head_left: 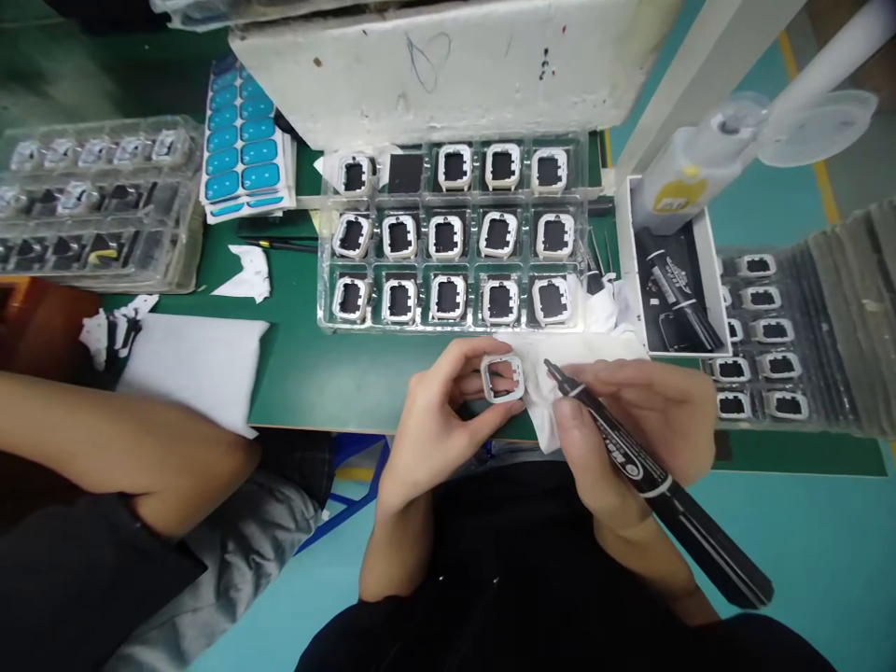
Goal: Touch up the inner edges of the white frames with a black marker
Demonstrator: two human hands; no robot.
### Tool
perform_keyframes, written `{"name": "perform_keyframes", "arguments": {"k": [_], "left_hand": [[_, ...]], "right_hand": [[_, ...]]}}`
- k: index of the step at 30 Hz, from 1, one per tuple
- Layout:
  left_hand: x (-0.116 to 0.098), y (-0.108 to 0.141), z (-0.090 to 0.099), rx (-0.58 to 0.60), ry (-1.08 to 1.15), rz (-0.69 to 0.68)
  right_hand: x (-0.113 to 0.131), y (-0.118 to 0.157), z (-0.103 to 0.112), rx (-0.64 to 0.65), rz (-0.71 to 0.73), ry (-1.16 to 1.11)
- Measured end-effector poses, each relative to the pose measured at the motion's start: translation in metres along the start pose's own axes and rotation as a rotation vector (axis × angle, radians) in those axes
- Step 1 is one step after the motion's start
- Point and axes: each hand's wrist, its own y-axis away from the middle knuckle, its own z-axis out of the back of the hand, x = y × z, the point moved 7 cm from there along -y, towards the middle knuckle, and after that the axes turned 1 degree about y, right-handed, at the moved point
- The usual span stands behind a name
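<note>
Between the fingers and thumb of my left hand (440,420) is a white watch case frame (523,381), a rounded square with an open middle. My right hand (644,420) grips a black marker pen (648,476), its bare dark tip pointing up and left, a short gap to the right of the frame. Under both, a white tissue (550,420) lies along the table edge. Just beyond my hands sits a clear plastic tray (434,329) with rows of similar white frames; one pocket in its back row holds no frame.
At right stand a white box (634,327) holding another marker (682,299), a plastic bottle (676,182) and stacked trays (833,327). Blue sticker sheets (242,140), tweezers (284,245) and more trays (189,224) lie left. A co-worker's arm (126,443) rests at lower left.
</note>
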Motion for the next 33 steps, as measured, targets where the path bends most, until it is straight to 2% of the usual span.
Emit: {"name": "perform_keyframes", "arguments": {"k": [4, 10, 15, 25, 33], "left_hand": [[0.002, 0.004, 0.004, -0.082, -0.036, -0.015], [-0.005, 0.01, 0.001, -0.15, -0.18, -0.099], [-0.009, 0.011, 0.001, -0.141, -0.244, -0.114], [-0.014, 0.013, 0.001, -0.174, -0.362, -0.115], [-0.014, 0.014, 0.001, -0.192, -0.378, -0.128]], "right_hand": [[-0.007, -0.001, -0.009, -0.05, 0.09, -0.101], [-0.009, 0.002, -0.016, -0.018, 0.162, 0.024], [-0.009, 0.002, -0.017, 0.016, 0.1, 0.13], [-0.007, 0.002, -0.018, 0.098, 0.072, 0.137], [-0.005, 0.005, -0.022, -0.035, 0.017, 0.17]]}}
